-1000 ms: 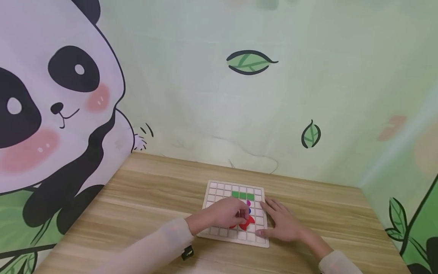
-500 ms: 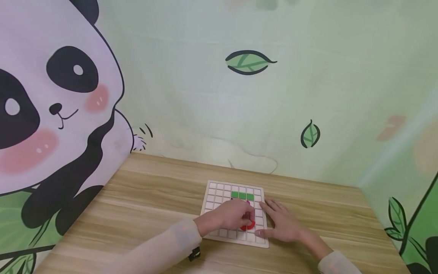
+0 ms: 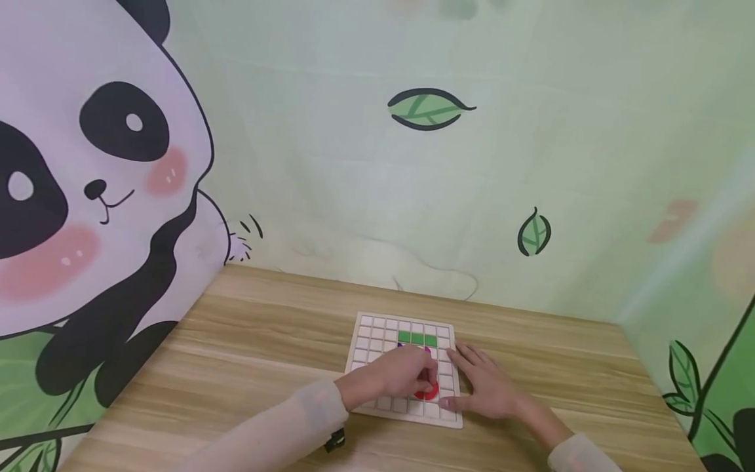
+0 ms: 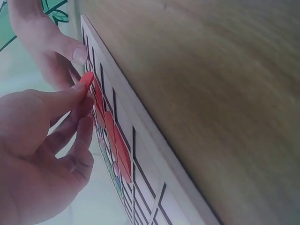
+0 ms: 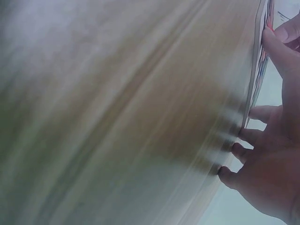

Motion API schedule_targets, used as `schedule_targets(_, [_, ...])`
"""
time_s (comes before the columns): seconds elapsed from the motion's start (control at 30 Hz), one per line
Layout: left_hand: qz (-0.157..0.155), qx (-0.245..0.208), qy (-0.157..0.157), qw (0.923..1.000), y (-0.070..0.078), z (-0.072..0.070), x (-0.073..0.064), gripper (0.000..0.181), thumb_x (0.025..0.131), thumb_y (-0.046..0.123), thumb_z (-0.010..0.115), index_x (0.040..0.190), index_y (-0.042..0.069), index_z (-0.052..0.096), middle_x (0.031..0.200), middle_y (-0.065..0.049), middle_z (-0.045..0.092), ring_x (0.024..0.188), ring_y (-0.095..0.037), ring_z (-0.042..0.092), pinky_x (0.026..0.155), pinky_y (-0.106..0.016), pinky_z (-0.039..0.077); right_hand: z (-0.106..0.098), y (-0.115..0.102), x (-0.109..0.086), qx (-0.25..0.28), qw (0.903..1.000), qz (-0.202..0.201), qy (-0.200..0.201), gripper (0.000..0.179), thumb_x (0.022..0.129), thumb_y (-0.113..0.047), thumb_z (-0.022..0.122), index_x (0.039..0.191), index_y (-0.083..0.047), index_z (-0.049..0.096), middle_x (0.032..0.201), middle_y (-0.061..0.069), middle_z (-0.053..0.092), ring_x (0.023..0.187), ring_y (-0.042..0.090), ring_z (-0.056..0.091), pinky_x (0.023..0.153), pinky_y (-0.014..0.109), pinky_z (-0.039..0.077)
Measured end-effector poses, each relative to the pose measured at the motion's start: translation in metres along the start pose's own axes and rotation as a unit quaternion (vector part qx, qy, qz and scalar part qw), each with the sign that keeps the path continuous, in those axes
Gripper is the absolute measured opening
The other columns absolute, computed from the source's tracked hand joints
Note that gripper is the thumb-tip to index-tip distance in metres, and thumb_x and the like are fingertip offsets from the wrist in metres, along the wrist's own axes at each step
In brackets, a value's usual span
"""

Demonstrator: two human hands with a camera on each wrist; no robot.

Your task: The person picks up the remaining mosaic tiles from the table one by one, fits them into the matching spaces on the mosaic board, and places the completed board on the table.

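A white gridded board [image 3: 366, 331] lies on the wooden table, with small coloured pieces in some of its squares. My left hand [image 3: 398, 368] is over the board's lower middle. In the left wrist view its thumb and index finger pinch a small red piece [image 4: 87, 78], tilted close over the grid. More red pieces [image 4: 123, 152] lie flat in the squares beside it. A row of green pieces [image 3: 417, 338] sits towards the far side, and part of the board is hidden under my left hand. My right hand [image 3: 492, 388] rests spread at the board's right edge, thumb on the near corner area.
Wood-grained tabletop [image 3: 277, 314] surrounds the board. Behind it stands a pale green backdrop [image 3: 330, 164] printed with a panda and leaves. A dark object [image 3: 335, 439] shows under my left sleeve.
My left hand has shifted slightly right over the board, and the red pieces below its fingers now look rounder in outline. My right hand stays at the right edge.
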State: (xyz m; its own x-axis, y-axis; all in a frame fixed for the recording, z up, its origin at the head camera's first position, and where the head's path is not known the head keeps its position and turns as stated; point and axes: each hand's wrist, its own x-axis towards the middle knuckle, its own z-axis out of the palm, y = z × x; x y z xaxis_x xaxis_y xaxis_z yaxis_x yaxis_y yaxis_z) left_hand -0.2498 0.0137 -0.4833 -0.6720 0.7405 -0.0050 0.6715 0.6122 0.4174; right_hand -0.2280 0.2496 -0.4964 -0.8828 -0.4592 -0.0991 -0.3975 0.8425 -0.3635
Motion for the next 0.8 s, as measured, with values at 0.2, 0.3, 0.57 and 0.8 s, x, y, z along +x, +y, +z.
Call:
schedule_targets(0.2, [0.012,0.031,0.003,0.9995,0.0002,0.0021,-0.0003,0.005,0.097,0.016,0.08,0.098,0.02,0.079,0.085,0.014,0.065,0.079,0.001,0.055,0.074,-0.015,0.048,0.0001,-0.0004,-0.0008,0.002,1.0,-0.006,0.006,0.106,0.088,-0.071,0.072,0.164,-0.006,0.037,0.172,0.021,0.026,0.158,0.048,0.019,0.122,0.071,0.019])
schedule_targets(0.3, [0.016,0.041,0.007,0.999,0.0015,0.003,-0.0005,0.004,0.097,0.018,0.08,0.099,0.02,0.079,0.087,0.014,0.064,0.079,0.0,0.053,0.074,-0.015,0.047,0.0005,0.0002,-0.001,0.004,0.9999,-0.008,0.006,0.106,0.088,-0.071,0.072,0.164,-0.006,0.037,0.172,0.022,0.026,0.157,0.049,0.019,0.121,0.072,0.019])
schedule_targets(0.57, [0.057,0.08,0.012,0.995,0.0063,0.0047,-0.0003,0.008,0.096,0.028,0.082,0.101,0.023,0.078,0.089,0.014,0.061,0.084,0.001,0.053,0.077,-0.013,0.046,-0.0003,-0.0003,-0.0022,-0.003,0.9999,-0.013,0.005,0.106,0.089,-0.072,0.07,0.164,-0.005,0.036,0.172,0.022,0.025,0.157,0.049,0.018,0.121,0.072,0.018])
schedule_targets(0.8, [0.048,0.067,-0.001,0.9966,0.0056,0.0063,-0.0011,0.01,0.095,0.025,0.083,0.103,0.021,0.078,0.092,0.013,0.063,0.086,0.001,0.054,0.08,-0.014,0.048,-0.0014,-0.0013,-0.0016,0.0,0.9999,-0.009,0.007,0.106,0.088,-0.072,0.071,0.163,-0.004,0.037,0.172,0.023,0.025,0.157,0.049,0.019,0.121,0.072,0.019])
